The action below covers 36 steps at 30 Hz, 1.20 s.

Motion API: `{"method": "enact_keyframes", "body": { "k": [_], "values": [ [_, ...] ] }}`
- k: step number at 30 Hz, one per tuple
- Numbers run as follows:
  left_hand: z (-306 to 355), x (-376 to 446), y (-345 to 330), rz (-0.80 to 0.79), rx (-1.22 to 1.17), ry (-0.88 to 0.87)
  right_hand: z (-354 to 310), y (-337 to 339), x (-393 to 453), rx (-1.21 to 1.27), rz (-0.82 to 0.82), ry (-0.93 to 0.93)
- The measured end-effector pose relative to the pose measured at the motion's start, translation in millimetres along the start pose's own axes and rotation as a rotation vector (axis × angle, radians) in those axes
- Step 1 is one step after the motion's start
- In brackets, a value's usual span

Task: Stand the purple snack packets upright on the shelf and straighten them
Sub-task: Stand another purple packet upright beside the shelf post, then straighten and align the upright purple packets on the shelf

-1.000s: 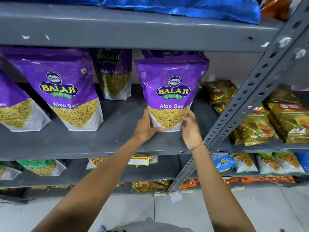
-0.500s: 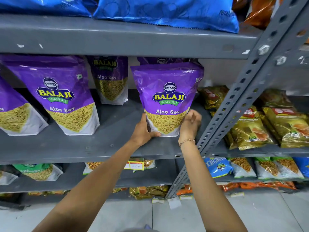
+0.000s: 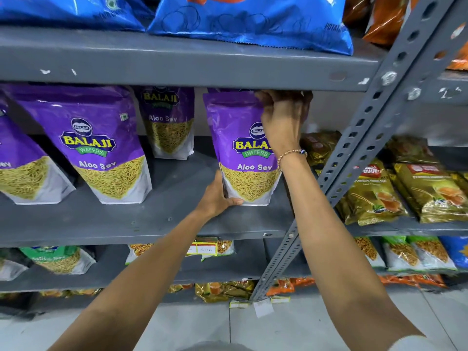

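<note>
A purple Balaji Aloo Sev packet [image 3: 238, 158] stands upright on the grey shelf [image 3: 141, 224], near its right end. My left hand [image 3: 215, 198] grips its lower left corner at the base. My right hand [image 3: 283, 117] pinches the packet's top right edge just under the shelf above. To the left stand more purple packets: one upright at the front [image 3: 101, 148], one further back [image 3: 168, 122], and one leaning at the left edge [image 3: 22, 168]. Another purple packet seems to sit behind the held one, mostly hidden.
A slotted grey upright post [image 3: 354, 158] runs diagonally just right of my right arm. Gold packets [image 3: 379, 193] fill the neighbouring shelf. Blue bags [image 3: 248, 21] lie on the shelf above. Lower shelves hold green, white and orange packets; price tags hang below.
My right hand has left the packet's lower right corner and risen to its top edge. My left hand stays at the base. The camera has moved closer and tilted up.
</note>
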<state>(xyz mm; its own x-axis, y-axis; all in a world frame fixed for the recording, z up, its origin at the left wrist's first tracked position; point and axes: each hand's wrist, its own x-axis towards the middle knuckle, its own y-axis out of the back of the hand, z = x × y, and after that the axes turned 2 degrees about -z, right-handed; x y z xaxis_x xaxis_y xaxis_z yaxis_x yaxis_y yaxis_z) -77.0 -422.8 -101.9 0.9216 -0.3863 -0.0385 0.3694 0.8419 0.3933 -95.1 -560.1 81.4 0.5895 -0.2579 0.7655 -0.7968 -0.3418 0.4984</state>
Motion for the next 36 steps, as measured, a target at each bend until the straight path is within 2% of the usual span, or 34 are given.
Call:
{"method": "enact_keyframes", "body": {
  "k": [6,8,10,13,15,18,20,21,22,25,27,31,36],
  "values": [
    [0,0,0,-0.017,-0.003,-0.027,-8,-1,-6,0.027,0.022,-0.024],
    [1,-2,4,-0.066,-0.033,-0.036,-17,0,-14,-0.020,0.080,0.041],
    [2,-8,10,-0.082,-0.083,-0.049,-33,-2,-33,0.035,0.083,0.138],
    [6,-38,36,0.103,-0.114,-0.037,-59,-18,-77,0.272,0.004,0.321],
    [-6,-66,68,0.274,-0.064,-0.092,-68,-44,-101,0.384,-0.153,0.386],
    [-38,-101,128,0.577,-0.150,-0.077,-77,-83,-125,0.467,-0.398,0.279],
    [-57,-110,165,0.794,-0.228,-0.069,-82,-102,-135,0.504,-0.485,0.161],
    [-67,-113,187,0.835,-0.257,-0.057,-93,-113,-139,0.534,-0.521,0.109],
    [-73,-109,199,0.800,-0.248,-0.048,-96,-121,-140,0.558,-0.569,0.048],
    [-101,-94,240,0.505,-0.097,-0.051,-120,-149,-143,0.597,-0.809,-0.181],
    [-113,-85,254,0.418,-0.027,-0.054,-130,-165,-147,0.610,-0.915,-0.308],
    [-112,-81,257,0.388,-0.121,-0.006,-129,-189,-156,0.571,-0.889,-0.390],
    [-101,-79,228,0.409,-0.146,0.013,-86,-198,-167,0.636,-0.818,-0.440]
  ]
}}
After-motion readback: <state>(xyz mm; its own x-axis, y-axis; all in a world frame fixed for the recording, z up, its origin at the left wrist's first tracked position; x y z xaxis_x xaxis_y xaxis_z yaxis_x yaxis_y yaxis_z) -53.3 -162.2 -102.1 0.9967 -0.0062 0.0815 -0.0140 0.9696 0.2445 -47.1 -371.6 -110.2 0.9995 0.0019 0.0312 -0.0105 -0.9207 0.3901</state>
